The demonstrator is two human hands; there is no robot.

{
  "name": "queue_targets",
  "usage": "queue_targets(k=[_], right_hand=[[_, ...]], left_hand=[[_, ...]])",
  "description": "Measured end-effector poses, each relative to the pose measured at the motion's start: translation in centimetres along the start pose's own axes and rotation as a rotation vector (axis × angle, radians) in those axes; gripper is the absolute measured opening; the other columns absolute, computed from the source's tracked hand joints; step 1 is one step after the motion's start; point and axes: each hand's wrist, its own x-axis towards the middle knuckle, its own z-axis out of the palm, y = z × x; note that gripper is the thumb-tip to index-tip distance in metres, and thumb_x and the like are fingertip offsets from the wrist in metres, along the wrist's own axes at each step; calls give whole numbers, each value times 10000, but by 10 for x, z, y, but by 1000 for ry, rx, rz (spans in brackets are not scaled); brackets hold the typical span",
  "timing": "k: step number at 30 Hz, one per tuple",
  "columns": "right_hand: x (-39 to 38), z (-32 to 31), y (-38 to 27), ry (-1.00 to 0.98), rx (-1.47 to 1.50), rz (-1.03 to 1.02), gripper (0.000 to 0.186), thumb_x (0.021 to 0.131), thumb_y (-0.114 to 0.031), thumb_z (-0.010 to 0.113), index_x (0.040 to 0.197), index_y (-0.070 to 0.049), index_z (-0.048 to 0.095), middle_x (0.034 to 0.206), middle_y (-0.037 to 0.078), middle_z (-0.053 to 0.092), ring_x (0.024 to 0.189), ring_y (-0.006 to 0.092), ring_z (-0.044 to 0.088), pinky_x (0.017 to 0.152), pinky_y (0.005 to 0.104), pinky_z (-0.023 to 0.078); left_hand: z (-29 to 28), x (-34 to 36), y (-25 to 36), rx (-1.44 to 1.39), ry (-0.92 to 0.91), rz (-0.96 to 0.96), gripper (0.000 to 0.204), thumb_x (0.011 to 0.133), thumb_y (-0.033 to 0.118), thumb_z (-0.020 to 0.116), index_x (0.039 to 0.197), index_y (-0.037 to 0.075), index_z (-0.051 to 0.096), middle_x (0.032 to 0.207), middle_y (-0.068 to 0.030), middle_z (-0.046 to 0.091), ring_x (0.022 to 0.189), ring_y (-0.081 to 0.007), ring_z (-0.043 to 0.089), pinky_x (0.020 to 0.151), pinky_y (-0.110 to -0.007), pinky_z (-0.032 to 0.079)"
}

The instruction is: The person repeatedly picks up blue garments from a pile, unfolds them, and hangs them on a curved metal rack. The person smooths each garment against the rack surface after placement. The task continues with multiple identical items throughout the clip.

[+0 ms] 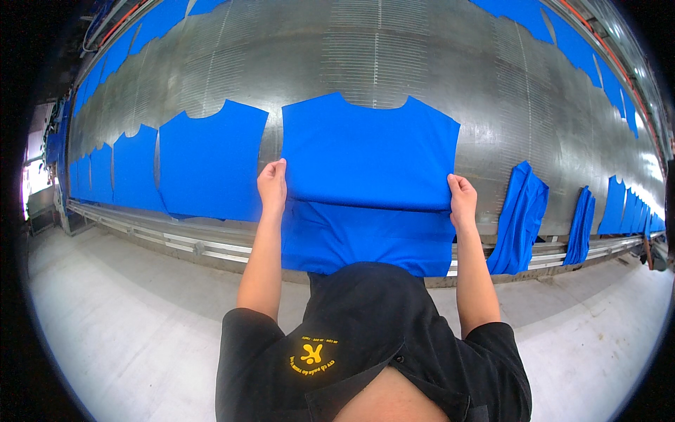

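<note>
A blue shirt panel (373, 151) with a scooped neckline lies in front of me on a long grey metal table (380, 56). Its neckline and shoulders point to the far side, and its lower part hangs over the near edge against my body. A fold crosses the cloth between my hands. My left hand (272, 184) pinches the panel's left side edge, thumb and fingers closed on it. On the opposite side edge, my right hand (462, 197) grips the cloth the same way. Both hands are at about the same height.
Flat blue panels (211, 162) line the table to the left. To the right lie a bunched blue panel (520, 218), a narrower bunched one (581, 225) and several flat ones. More blue panels (580, 49) run along the far edge. A metal rail (204, 246) follows the near edge.
</note>
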Motion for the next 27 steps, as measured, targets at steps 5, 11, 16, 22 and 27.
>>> queue_targets(k=[5, 11, 16, 22, 27], right_hand=[[1, -1, 1, 2, -36, -23, 239, 1010, -217, 667, 1038, 19, 693, 896, 7, 681, 788, 62, 572, 730, 223, 471], [1, -2, 0, 4, -79, -29, 230, 1005, -212, 672, 1020, 15, 698, 876, -8, 671, 772, 55, 559, 710, 224, 464], [0, -3, -3, -6, -151, -16, 245, 1017, -221, 655, 1052, 19, 689, 907, 10, 676, 815, 70, 581, 759, 232, 478], [-4, -1, -7, -8, -125, -17, 240, 1012, -215, 661, 1045, 20, 694, 900, 7, 680, 801, 66, 577, 743, 231, 477], [-3, -1, -4, -1, -103, -30, 234, 1006, -206, 670, 1032, 24, 702, 888, 2, 683, 778, 59, 568, 714, 229, 473]], left_hand=[[-1, 0, -1, -7, -9, -1, 287, 1010, 269, 653, 940, -6, 696, 822, 8, 662, 759, -68, 550, 701, -243, 440], [-2, 1, -2, -16, 14, -2, 289, 1013, 273, 646, 937, 0, 698, 828, 6, 663, 767, -69, 552, 702, -240, 441], [1, -1, 6, -54, 49, -42, 275, 1013, 259, 647, 937, 0, 702, 831, 10, 663, 760, -67, 545, 694, -239, 437], [-1, 1, 5, -82, 59, -82, 281, 1010, 267, 650, 1020, -6, 717, 918, -39, 701, 812, -105, 596, 753, -266, 485], [-1, 0, 6, -74, 63, -76, 279, 1010, 264, 649, 1020, -6, 717, 917, -39, 701, 811, -107, 598, 751, -264, 485]])
